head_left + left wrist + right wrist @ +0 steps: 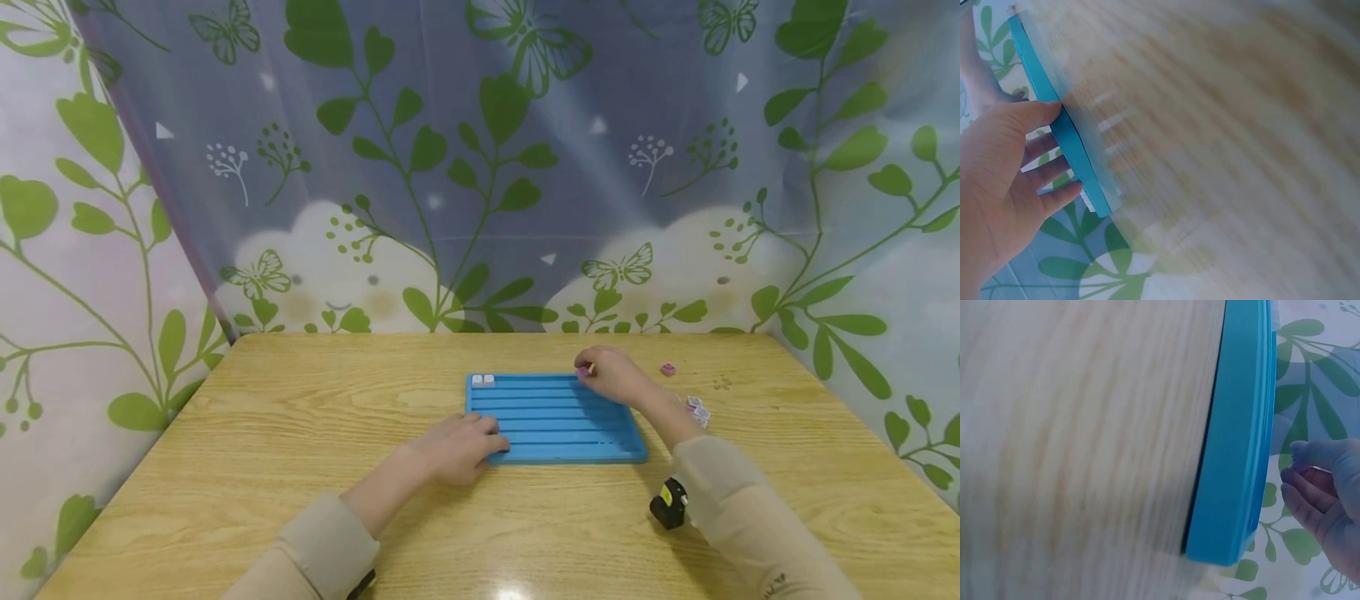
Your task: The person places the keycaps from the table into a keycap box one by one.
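A blue ridged tray (558, 414) lies on the wooden table. My left hand (461, 448) holds its near left corner; in the left wrist view the thumb presses the outer wall and the fingers reach behind it over the tray. Above the far right part of the tray, my right hand (615, 377) pinches a small pinkish-purple block (582, 372) between thumb and fingertips. The block also shows at the fingertips in the right wrist view, mostly covered by them. Two white tiles (483, 381) stand side by side in the tray's far left corner.
To the right of the tray a small pink block (668, 369) lies alone on the table (360, 383). Several white and pink pieces (698, 411) sit in a loose group beside the right forearm. A patterned curtain (480, 208) hangs behind the table's far edge.
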The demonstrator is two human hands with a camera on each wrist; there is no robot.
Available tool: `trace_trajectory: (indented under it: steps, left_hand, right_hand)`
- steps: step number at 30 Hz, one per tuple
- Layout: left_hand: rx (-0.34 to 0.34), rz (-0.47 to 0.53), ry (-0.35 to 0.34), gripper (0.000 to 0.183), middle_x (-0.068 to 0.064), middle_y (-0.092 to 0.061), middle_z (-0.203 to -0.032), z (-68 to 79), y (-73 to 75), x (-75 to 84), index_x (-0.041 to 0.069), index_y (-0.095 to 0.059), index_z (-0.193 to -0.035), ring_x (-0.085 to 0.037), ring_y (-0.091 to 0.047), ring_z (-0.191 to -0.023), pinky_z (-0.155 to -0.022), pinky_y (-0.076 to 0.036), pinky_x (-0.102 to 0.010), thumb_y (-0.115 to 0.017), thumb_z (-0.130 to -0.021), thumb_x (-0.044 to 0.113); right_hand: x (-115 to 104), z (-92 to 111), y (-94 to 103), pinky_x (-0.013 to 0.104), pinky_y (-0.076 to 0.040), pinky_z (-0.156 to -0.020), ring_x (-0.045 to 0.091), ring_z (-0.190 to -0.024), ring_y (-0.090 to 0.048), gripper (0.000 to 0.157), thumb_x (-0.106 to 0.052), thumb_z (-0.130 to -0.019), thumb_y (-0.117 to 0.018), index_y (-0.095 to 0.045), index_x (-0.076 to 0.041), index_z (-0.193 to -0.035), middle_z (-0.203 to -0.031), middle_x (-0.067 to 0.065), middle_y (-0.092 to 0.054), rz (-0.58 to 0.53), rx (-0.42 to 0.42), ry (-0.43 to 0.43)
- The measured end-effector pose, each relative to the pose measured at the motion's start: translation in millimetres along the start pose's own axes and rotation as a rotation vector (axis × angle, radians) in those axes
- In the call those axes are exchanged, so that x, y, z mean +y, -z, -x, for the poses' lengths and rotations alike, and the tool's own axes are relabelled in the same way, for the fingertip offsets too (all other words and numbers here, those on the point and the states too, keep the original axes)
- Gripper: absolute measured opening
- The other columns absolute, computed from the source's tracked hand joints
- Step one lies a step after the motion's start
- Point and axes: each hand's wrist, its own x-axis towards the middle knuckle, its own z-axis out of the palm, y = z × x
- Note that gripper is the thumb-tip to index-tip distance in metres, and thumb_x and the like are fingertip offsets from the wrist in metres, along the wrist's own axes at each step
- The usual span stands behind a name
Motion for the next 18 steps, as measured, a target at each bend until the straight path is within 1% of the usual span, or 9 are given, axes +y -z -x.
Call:
trace_trajectory:
  steps: [12, 18]
  left_hand:
    - [0.0, 0.004, 0.001, 0.032, 0.0, -0.054, -0.112, -0.5, 0.0, -0.2, 0.02, -0.058, -0.123, -0.015, -0.05, -0.099, -0.086, -0.044, -0.031, -0.06, -0.091, 0.02]
    - [-0.004, 0.007, 0.009, 0.032, 0.0, -0.053, -0.111, -0.3, 1.0, 0.3, 0.02, -0.058, -0.124, -0.015, -0.05, -0.097, -0.086, -0.044, -0.031, -0.059, -0.091, 0.021]
  right_hand:
    - [-17, -13, -6.9, 0.037, -0.051, -0.07, 0.03, -0.084, -0.061, 0.016, 0.001, -0.083, -0.062, -0.065, 0.006, -0.097, -0.092, 0.016, -0.061, 0.006, -0.003, 0.004]
    - [-25, -18, -10.5, 0.036, -0.051, -0.069, 0.029, -0.082, -0.06, 0.014, 0.001, -0.083, -0.061, -0.065, 0.007, -0.095, -0.09, 0.015, -0.062, 0.002, 0.023, 0.026]
